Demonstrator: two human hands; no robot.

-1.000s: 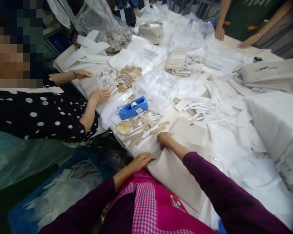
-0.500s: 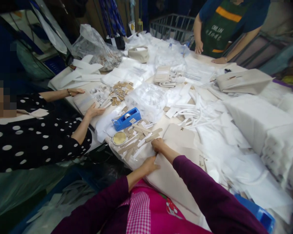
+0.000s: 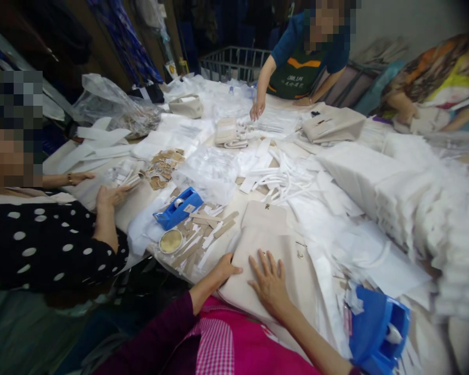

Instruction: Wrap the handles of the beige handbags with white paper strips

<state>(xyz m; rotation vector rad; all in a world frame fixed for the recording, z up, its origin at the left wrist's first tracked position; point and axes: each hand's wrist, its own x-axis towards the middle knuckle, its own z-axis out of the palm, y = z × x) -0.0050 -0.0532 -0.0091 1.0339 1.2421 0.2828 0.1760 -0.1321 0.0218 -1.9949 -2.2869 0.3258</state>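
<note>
A flat beige bag (image 3: 234,284) lies at the table's near edge in front of me, its flap (image 3: 263,216) folded out away from me with a small metal clasp (image 3: 267,207) on it. My left hand (image 3: 224,270) grips the bag's left edge, thumb on top and the other fingers partly hidden. Spread flat, my right hand (image 3: 271,284) presses on the bag's upper face. A second metal fitting (image 3: 300,254) shows right of that hand. Left of the bag lie strips of brown and white card (image 3: 207,232).
A blue tape dispenser (image 3: 179,208) and a round tin (image 3: 171,241) are to the left; another blue dispenser (image 3: 381,328) is at right. White straps (image 3: 277,174) and a tall white stack (image 3: 375,182) lie beyond. Co-workers' hands (image 3: 111,195) are at the left, back and right.
My right hand has moved from the bag's far left edge onto its middle, fingers now spread. My left hand still holds the left edge. The view has turned right.
</note>
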